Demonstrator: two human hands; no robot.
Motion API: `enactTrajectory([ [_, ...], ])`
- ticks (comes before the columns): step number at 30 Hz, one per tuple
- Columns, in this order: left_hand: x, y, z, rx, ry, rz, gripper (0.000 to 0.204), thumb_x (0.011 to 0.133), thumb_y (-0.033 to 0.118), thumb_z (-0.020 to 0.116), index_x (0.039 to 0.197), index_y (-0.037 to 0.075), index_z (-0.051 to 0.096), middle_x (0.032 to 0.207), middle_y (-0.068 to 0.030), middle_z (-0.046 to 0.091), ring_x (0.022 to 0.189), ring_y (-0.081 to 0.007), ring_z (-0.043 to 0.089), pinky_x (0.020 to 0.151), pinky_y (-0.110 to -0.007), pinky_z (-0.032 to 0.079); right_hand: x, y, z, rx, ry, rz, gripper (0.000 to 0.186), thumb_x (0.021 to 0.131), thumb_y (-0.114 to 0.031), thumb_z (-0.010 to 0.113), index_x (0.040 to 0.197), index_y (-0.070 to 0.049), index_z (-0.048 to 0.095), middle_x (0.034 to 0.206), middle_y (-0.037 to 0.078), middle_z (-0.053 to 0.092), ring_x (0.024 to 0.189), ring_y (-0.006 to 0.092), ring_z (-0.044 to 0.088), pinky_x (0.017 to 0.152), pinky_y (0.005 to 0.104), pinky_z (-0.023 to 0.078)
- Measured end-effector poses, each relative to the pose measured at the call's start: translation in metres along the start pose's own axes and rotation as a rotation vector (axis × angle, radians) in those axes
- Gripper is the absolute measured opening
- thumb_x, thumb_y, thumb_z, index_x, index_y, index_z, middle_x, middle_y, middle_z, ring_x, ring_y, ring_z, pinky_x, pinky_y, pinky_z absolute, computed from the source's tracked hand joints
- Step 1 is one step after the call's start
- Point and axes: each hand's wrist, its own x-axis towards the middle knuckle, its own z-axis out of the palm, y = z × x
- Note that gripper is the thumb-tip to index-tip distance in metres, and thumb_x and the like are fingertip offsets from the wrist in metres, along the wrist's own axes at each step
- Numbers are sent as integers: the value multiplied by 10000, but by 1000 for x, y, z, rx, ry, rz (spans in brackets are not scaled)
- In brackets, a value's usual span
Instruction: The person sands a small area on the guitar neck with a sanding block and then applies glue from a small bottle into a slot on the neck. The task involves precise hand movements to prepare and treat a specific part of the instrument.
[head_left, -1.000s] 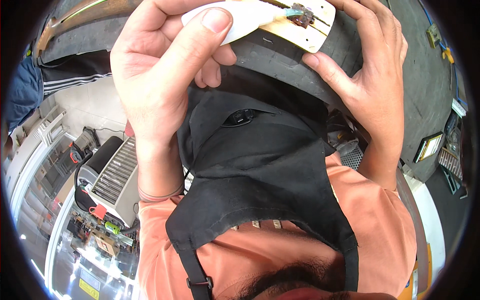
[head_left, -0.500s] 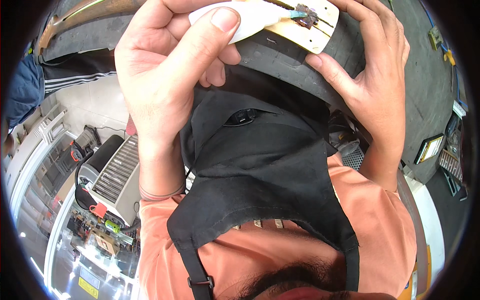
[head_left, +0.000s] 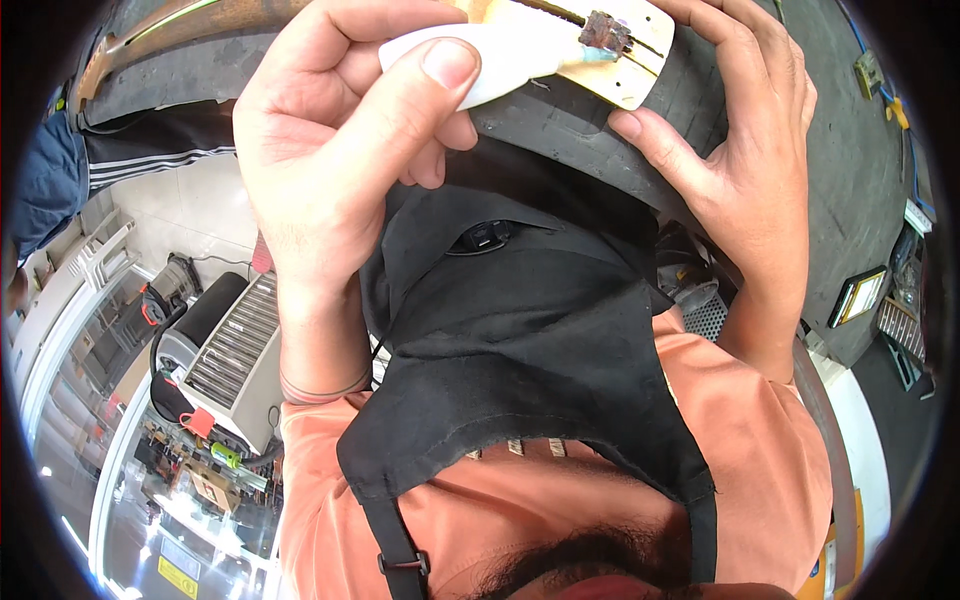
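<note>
My left hand point(head_left: 340, 150) is closed around a white squeeze bottle point(head_left: 490, 65), with the thumb pressed on its side. The bottle's blue-green nozzle tip point(head_left: 600, 55) touches or hovers at the near edge of a rough, dark brown lump point(head_left: 604, 33). That lump sits on a pale, flat piece of wood point(head_left: 605, 85) with dark slots and small holes, partly cut off by the top edge. My right hand point(head_left: 745, 150) spans the right end of this piece: the thumb is against its near corner, and the curved fingers reach the far side, with the index fingertip cut off.
The pale piece lies over a dark grey worktop point(head_left: 840, 130). A long brown wooden part point(head_left: 165, 40) rests at the upper left, near another person's dark trousers point(head_left: 150, 150). Yellow-handled tools point(head_left: 897, 115) and a small framed card point(head_left: 858, 297) are at the right.
The nozzle has shifted from on top of the brown lump to its near edge as the bottle tipped slightly toward me. My right hand and the pale piece have moved slightly left.
</note>
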Motion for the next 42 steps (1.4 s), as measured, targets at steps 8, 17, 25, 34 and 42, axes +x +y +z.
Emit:
enactTrajectory([
  [8,0,1,3,22,46,-30,333,1086,132,703,1308,-116,703,816,-151,770,582,-97,609,534,-211,434,1,-14,4,150,194,-125,740,777,-441,947,1366,-85,677,1408,163,590,1393,382,519,1192,519,352],
  [17,0,1,1,10,29,-37,329,1085,136,709,1309,-106,711,814,-140,771,576,-90,598,532,-209,432,1,-3,0,-14,-2,3,747,771,-440,954,1365,-84,676,1415,166,584,1395,382,517,1192,518,353],
  [25,0,4,5,15,41,-50,327,1089,133,707,1315,-103,708,820,-143,772,572,-89,594,531,-211,433,1,-5,10,122,192,-121,741,775,-436,951,1366,-85,676,1415,164,588,1400,385,514,1192,521,352],
  [34,2,1,0,-9,-20,-31,333,1090,134,711,1327,-100,705,822,-147,775,584,-98,616,533,-218,445,1,-3,2,47,82,-63,735,785,-434,946,1370,-83,675,1412,164,588,1401,384,515,1194,521,353],
  [42,1,2,3,-6,33,-40,328,1086,137,721,1318,-94,713,816,-141,779,589,-99,627,536,-218,455,2,-2,3,63,84,-72,731,791,-442,946,1368,-83,675,1414,164,585,1396,385,516,1190,523,359],
])
